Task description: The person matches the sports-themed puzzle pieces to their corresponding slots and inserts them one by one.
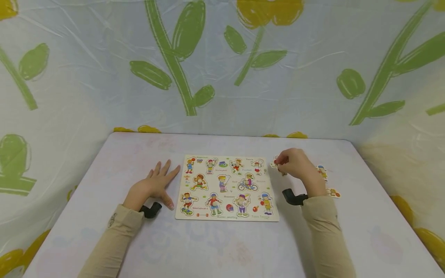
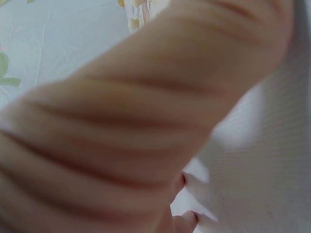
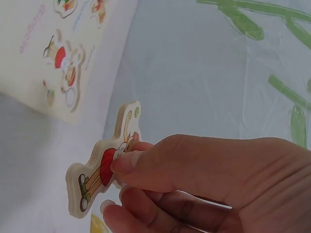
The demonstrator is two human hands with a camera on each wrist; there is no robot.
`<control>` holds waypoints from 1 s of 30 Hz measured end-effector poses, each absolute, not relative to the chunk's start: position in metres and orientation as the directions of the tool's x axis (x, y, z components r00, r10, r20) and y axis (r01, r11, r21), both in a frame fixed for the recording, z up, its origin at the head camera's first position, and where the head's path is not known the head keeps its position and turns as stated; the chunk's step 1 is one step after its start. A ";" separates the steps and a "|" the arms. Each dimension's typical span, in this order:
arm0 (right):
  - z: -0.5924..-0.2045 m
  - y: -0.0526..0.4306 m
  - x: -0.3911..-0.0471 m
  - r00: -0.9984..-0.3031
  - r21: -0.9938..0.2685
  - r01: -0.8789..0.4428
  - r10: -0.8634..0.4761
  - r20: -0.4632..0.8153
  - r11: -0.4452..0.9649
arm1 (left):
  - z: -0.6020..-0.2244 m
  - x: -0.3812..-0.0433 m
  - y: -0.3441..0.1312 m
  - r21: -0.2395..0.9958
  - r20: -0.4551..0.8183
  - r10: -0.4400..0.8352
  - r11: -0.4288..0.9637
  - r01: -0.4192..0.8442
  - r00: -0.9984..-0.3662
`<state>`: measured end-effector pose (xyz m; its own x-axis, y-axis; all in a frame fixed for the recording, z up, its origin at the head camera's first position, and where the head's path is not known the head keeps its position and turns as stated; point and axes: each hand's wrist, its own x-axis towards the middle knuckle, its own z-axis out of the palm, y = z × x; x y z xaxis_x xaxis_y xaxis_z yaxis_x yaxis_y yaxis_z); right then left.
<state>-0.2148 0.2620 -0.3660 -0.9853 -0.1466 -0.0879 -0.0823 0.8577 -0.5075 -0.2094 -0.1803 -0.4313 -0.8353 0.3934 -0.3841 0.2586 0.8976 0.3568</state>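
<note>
In the right wrist view, my right hand (image 3: 180, 170) pinches a wooden puzzle piece (image 3: 104, 165) between thumb and fingers. The piece is shaped like a tennis player in a red skirt and is held tilted. In the head view, this hand (image 1: 295, 164) is just past the right edge of the puzzle board (image 1: 213, 186), which shows sports figures and printed words. My left hand (image 1: 151, 185) rests on the table left of the board, its fingers spread. The left wrist view is mostly filled by blurred skin (image 2: 121, 111), with fingertips (image 2: 187, 221) on the tabletop.
Two loose puzzle pieces, one with a blue cap (image 1: 322, 173) and another (image 1: 333, 193), lie right of my right hand. A pale cloth covers the table (image 1: 222, 251). Flower-printed sheets (image 1: 264, 100) stand behind and at both sides.
</note>
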 end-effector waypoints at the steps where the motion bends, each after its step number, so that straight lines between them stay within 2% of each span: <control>1: -0.366 0.260 -0.216 -0.985 -0.507 -0.087 -0.150 -0.084 0.858 | -0.431 -0.209 -0.180 0.357 -0.385 0.393 0.898 0.259 -0.835; 14: -0.369 0.238 -0.225 -0.974 -0.543 -0.177 -0.226 -0.024 0.821 | -0.431 -0.209 -0.181 0.342 -0.390 0.391 0.902 0.263 -0.834; 30: -0.368 0.217 -0.214 -0.957 -0.569 -0.231 -0.290 -0.013 0.789 | -0.430 -0.210 -0.179 0.346 -0.400 0.387 0.903 0.255 -0.831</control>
